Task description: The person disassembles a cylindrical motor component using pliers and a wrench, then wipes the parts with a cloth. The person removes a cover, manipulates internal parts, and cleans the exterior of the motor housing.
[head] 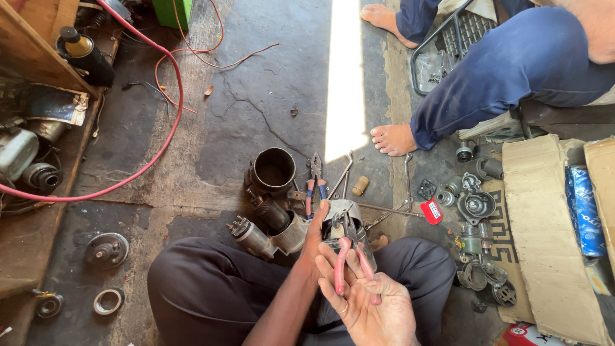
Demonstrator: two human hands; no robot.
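Pliers [351, 256] beside steel cylinder [273, 170], wrenches [378, 192]

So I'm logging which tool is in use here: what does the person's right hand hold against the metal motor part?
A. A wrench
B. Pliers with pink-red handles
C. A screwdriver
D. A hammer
B: the right hand grips pliers with pink-red handles, their nose set on the metal motor part that the left hand steadies.

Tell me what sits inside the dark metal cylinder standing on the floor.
The dark metal cylinder looks hollow: only a shadowed inner wall shows. Its bottom is too dark to see.
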